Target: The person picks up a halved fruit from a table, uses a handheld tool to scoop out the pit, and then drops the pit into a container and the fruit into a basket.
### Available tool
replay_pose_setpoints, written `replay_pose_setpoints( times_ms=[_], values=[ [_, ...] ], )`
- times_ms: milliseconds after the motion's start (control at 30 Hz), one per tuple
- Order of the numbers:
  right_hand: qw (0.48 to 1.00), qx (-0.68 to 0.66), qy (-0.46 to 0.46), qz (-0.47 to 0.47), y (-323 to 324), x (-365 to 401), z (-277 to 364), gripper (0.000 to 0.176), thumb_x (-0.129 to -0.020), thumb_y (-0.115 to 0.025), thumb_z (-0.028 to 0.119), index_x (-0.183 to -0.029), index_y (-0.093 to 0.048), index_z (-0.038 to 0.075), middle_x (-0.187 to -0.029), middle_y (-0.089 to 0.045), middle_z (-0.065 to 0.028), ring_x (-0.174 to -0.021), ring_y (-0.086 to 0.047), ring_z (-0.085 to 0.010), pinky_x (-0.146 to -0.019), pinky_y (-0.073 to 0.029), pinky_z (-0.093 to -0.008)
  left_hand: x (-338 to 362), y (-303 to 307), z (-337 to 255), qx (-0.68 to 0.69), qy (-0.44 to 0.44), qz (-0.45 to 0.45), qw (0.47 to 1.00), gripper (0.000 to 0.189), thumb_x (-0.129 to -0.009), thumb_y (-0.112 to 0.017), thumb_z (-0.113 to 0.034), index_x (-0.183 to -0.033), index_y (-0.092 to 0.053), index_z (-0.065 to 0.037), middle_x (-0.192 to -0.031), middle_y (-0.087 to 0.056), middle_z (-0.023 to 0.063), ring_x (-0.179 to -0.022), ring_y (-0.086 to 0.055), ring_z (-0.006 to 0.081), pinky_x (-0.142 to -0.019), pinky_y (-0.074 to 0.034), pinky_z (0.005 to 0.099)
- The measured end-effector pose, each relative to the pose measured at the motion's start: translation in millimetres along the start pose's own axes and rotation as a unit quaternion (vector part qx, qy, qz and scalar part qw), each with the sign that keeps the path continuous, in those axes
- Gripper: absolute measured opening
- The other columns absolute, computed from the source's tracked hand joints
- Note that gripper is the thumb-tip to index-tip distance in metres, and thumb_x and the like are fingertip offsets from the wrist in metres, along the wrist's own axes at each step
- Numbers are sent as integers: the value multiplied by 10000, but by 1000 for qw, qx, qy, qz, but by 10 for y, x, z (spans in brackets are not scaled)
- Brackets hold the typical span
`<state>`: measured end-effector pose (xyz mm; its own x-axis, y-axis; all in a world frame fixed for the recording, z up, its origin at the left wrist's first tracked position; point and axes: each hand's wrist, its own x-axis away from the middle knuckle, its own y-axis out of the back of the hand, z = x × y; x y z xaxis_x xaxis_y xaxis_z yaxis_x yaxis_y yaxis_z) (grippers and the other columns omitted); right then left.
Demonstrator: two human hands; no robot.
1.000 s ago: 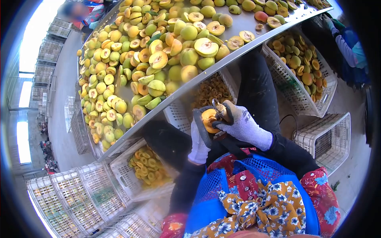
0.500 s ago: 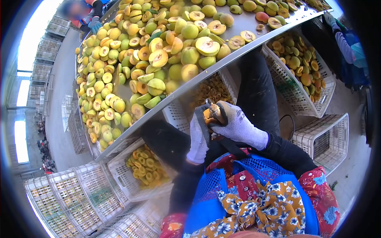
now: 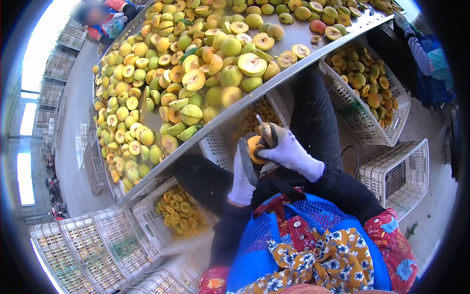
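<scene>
Head view: the tool (image 3: 265,130) has swung since half a second ago, when its metal loop lay over the fruit half (image 3: 254,148); now its metal tip points up, apart from the orange flesh. The left hand (image 3: 243,171) is closed around that fruit half, and the right hand (image 3: 290,153) grips the tool by its tan handle. Both hands are near each other above the lap, by the table's edge. At the upper left, another person (image 3: 105,22) shows more of the upper body than a second ago.

Below the table (image 3: 294,33), one crate (image 3: 216,148) holds small brownish-orange pieces, too blurred to name. A second crate (image 3: 145,221) at the lower left holds wet yellow halves, many hollow like rings. A third crate (image 3: 356,116), at the right, is heaped with cut fruit; beside it a fourth crate (image 3: 374,172) lies tipped over.

The crates are pale, latticed plastic. The table is smooth grey metal with a straight raised rim, piled with rounded green-yellow fruit (image 3: 166,73), whole and halved. The gloves are pale knit with dark coated palms, the apron (image 3: 254,264) blue and partly mesh, the bow (image 3: 323,257) flowered mustard cloth.
</scene>
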<state>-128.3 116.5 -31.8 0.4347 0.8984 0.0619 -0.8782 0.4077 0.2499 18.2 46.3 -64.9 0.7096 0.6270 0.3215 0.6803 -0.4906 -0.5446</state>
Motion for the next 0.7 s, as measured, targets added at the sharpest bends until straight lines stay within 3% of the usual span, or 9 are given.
replay_pose_setpoints(
  times_ms=[67, 100, 200, 233, 300, 367, 467, 533, 700],
  values=[
    [990, -120, -69, 17, 147, -51, 106, 356, -708, -791, 174, -934, -563, 20, -783, -625, -75, -691, -619, -168, -651, -517, -320, 75, -209, -91, 223, 24, -2, 974, 440, -1034, -456, -269, -1397, -395, -29, -1318, -524, 167, -1171, -568, 274, -981, -500, 412],
    [983, -139, -113, 38, 238, -61, 164, 340, -751, -785, 186, -944, -561, 18, -783, -612, -31, -666, -594, -123, -605, -503, -294, 125, -261, -117, 128, -8, 8, 992, 488, -1029, -471, -289, -1451, -331, -89, -1355, -486, 164, -1192, -553, 280, -986, -495, 447],
    [969, -199, -133, 60, 293, -43, 142, 330, -802, -769, 209, -954, -555, 9, -775, -599, -25, -657, -578, -112, -592, -494, -283, 153, -341, -235, 36, -13, 6, 999, 469, -1021, -490, -300, -1435, -364, -121, -1333, -504, 132, -1185, -557, 260, -990, -490, 452],
    [977, -142, -146, 69, 377, 3, 301, 278, -889, -695, 224, -974, -535, 14, -778, -617, -78, -629, -611, -194, -585, -492, -337, 145, -282, -215, 71, 9, -9, 997, 451, -1021, -489, -305, -1418, -384, -119, -1315, -513, 121, -1171, -563, 249, -977, -498, 438],
    [996, 7, -39, 74, 514, 79, 382, 223, -927, -633, 207, -981, -523, 22, -799, -626, -129, -655, -632, -285, -592, -492, -393, 111, -163, -190, 141, 48, -38, 988, 420, -1020, -487, -313, -1384, -423, -115, -1280, -532, 100, -1143, -574, 227, -952, -514, 408],
    [979, 140, 136, 56, 553, 176, 260, 173, -971, -542, 205, -1000, -509, 38, -852, -628, -200, -750, -633, -410, -625, -489, -490, 219, -185, -277, -144, -60, -11, 988, 405, -1021, -482, -309, -1357, -439, -88, -1255, -551, 92, -1127, -589, 239, -921, -535, 408],
    [943, 282, 129, 118, 561, 322, 443, 231, -968, -545, 270, -1025, -517, 48, -833, -629, -177, -735, -646, -388, -621, -505, -480, 202, -216, -270, -171, -54, -8, 984, 480, -1021, -410, -469, -1285, -491, -76, -1149, -595, 74, -1036, -616, 205, -807, -562, 335],
    [919, 339, 154, 128, 540, 367, 501, 293, -961, -548, 328, -1030, -516, 45, -800, -633, -161, -656, -650, -357, -552, -505, -453, 194, -209, -334, -2, 41, -12, 999, 565, -991, -431, -556, -1267, -500, -68, -1107, -612, 80, -964, -631, 186, -740, -560, 304],
    [904, 362, 166, 158, 491, 397, 447, 319, -945, -563, 309, -1021, -498, 5, -721, -626, -159, -581, -645, -334, -489, -492, -437, 268, -416, -385, -75, -5, -68, 995, 573, -1003, -408, -548, -1223, -527, -32, -1039, -636, 92, -931, -643, 175, -753, -550, 296]
  ],
)
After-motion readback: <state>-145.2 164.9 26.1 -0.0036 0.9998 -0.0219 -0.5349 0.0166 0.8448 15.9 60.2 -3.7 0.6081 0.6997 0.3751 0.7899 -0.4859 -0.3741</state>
